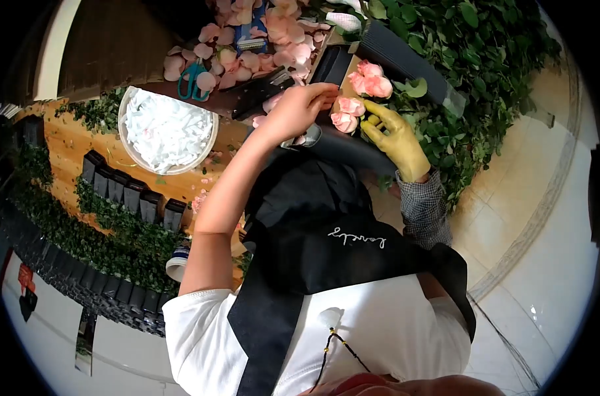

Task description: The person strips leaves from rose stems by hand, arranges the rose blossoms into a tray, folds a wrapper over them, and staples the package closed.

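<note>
Several pink roses sit in two small clusters, the upper roses (371, 80) and the lower roses (347, 115), along a brown cardboard strip (348, 84) by a black box (331, 68). My left hand (306, 105) is bare, its fingers stretched out and lying by the strip, close to the lower roses. On my right hand (397, 140) is a yellow glove. Its bent fingers and thumb close on the right side of the lower roses; the exact grip is partly hidden. A dark phone-like slab (263, 91) lies beside my left wrist.
Loose pink petals (280, 30) cover the table's far part, with teal scissors (193, 82) among them. A round tub (168, 131) of white pieces stands left. Leafy greenery (478, 59) is heaped at right. Black boxes (133, 188) line the wooden table, near a white cup (178, 263).
</note>
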The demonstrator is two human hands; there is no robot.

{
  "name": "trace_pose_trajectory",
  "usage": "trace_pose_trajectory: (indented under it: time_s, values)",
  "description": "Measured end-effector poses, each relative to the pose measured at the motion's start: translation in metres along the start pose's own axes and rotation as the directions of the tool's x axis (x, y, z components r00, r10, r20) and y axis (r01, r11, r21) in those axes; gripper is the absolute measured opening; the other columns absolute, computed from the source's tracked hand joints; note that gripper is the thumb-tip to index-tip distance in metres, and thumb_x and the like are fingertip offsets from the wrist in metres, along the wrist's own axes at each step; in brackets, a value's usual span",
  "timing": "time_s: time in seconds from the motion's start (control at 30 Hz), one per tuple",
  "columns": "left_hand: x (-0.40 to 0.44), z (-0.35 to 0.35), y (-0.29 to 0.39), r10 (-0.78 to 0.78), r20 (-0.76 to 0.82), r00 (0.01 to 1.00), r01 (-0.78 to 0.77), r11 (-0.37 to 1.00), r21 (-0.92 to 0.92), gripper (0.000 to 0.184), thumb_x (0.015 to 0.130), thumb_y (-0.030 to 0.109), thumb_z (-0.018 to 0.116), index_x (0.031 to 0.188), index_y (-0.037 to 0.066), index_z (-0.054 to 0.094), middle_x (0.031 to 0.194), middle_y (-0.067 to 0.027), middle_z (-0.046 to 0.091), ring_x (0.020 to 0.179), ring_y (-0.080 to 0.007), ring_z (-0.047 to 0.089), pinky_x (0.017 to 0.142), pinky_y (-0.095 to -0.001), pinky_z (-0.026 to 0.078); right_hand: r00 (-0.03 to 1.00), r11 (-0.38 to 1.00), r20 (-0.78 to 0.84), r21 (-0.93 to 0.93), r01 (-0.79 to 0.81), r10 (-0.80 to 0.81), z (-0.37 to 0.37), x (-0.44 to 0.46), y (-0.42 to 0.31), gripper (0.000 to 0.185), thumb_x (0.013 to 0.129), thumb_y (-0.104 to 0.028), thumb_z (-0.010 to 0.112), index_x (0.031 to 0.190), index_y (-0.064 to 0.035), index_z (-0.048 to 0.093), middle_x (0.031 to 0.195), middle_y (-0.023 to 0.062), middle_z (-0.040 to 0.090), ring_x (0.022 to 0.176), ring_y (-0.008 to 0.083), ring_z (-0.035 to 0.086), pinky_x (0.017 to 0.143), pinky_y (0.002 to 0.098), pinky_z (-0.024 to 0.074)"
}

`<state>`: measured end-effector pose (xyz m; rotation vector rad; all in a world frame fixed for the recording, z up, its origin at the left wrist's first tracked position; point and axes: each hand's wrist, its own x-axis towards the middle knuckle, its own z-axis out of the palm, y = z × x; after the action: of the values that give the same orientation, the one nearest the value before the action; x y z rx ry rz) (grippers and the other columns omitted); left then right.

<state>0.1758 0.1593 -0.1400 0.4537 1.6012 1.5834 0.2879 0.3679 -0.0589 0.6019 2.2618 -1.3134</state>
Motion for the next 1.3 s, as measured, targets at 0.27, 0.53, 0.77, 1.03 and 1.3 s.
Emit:
trace_pose_trajectory:
  time_s: [0.27, 0.53, 0.77, 1.03, 1.3]
  values:
    - [0.0, -0.004, 0.005, 0.126, 0.019, 0.992, -0.128, 0.987, 0.094, 0.024, 0.091, 0.002, 0.068, 0.115, 0.001, 0.068, 0.11, -0.0135, 0.067, 0.1, -0.0244, 0.071, 0.087, -0.0326, 0.057, 0.999, 0.983, -0.014, 0.177, 0.046, -0.044, 0.003, 0.007, 0.013, 0.043, 0.094, -0.008, 0.069, 0.136, -0.0016, 0.06, 0.087, -0.0024, 0.06, 0.073, 0.0059, 0.053, 0.066, 0.0232, 0.0477]
    - [0.004, -0.007, -0.012, 0.21, 0.021, 0.978, -0.209, 0.952, 0.225, 0.024, 0.09, -0.002, 0.062, 0.113, -0.001, 0.068, 0.111, -0.0151, 0.067, 0.099, -0.0278, 0.07, 0.086, -0.0346, 0.056, 0.94, 0.907, -0.34, -0.405, -0.119, -0.029, 0.031, 0.008, -0.028, 0.032, 0.083, -0.012, 0.076, 0.114, -0.0045, 0.069, 0.071, 0.0129, 0.065, 0.061, 0.0271, 0.061, 0.061, 0.0373, 0.0513]
    - [0.007, 0.004, 0.007, 0.199, -0.082, 0.977, -0.184, 0.97, 0.157, 0.022, 0.09, 0.01, 0.069, 0.109, 0.0, 0.069, 0.099, -0.0155, 0.066, 0.086, -0.0289, 0.069, 0.079, -0.0356, 0.056, 0.931, 0.918, -0.223, 0.341, -0.203, 0.289, 0.019, 0.002, -0.003, 0.025, 0.092, -0.005, 0.068, 0.116, 0.0008, 0.068, 0.076, -0.0032, 0.062, 0.066, 0.0047, 0.053, 0.059, 0.0222, 0.0448]
    - [0.023, 0.005, 0.012, 0.236, 0.075, 0.969, -0.246, 0.951, 0.189, 0.024, 0.084, 0.013, 0.077, 0.106, 0.004, 0.072, 0.096, -0.0105, 0.065, 0.083, -0.0263, 0.069, 0.075, -0.035, 0.056, 0.938, 0.885, -0.128, 0.393, -0.25, 0.322, 0.011, 0.0, -0.005, 0.027, 0.093, -0.001, 0.065, 0.12, 0.0023, 0.066, 0.087, -0.0028, 0.064, 0.072, 0.0035, 0.055, 0.063, 0.0198, 0.0459]
    - [0.021, 0.005, 0.017, 0.379, 0.087, 0.921, -0.388, 0.889, 0.244, 0.022, 0.084, 0.015, 0.077, 0.104, 0.005, 0.073, 0.098, -0.0096, 0.065, 0.084, -0.0281, 0.069, 0.074, -0.038, 0.056, 0.942, 0.909, -0.162, 0.351, -0.225, 0.295, 0.013, 0.001, 0.002, 0.026, 0.093, -0.002, 0.067, 0.119, 0.0009, 0.067, 0.093, -0.0006, 0.07, 0.075, 0.0047, 0.059, 0.066, 0.0214, 0.0496]
